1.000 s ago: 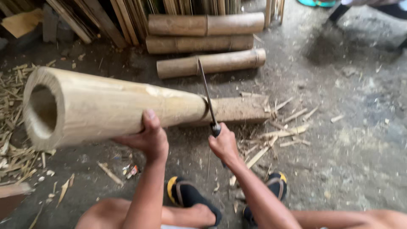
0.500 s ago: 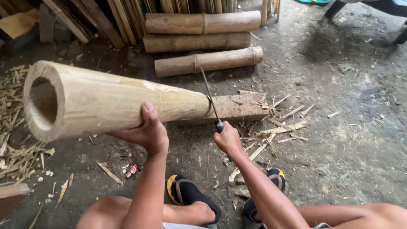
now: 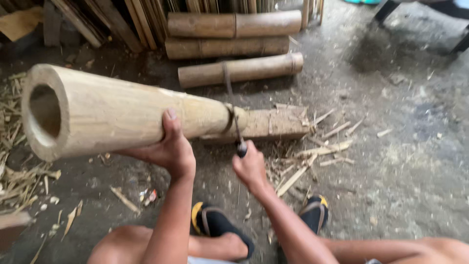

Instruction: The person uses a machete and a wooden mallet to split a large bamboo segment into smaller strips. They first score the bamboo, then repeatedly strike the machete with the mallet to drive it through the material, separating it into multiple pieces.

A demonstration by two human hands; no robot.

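Observation:
A thick, pale, hollow bamboo section [image 3: 112, 115] lies tilted, its far end resting on a flat wooden block [image 3: 273, 123] on the ground and its open end toward the camera at left. My left hand [image 3: 168, 146] grips it from underneath, thumb up along its side. My right hand [image 3: 250, 168] is closed on the dark handle of a long-bladed knife [image 3: 233, 115], whose motion-blurred blade stands against the bamboo just before the block.
Three bamboo logs [image 3: 239, 69] lie stacked behind the block, with split slats [image 3: 122, 19] leaning at the back. Shavings and splinters [image 3: 317, 146] litter the dirt floor. My feet in black-and-yellow sandals [image 3: 215, 225] sit below the hands.
The knife blade has come down from a raised, tilted position to the bamboo near the block. My right hand has shifted slightly down. The view has moved in a little closer.

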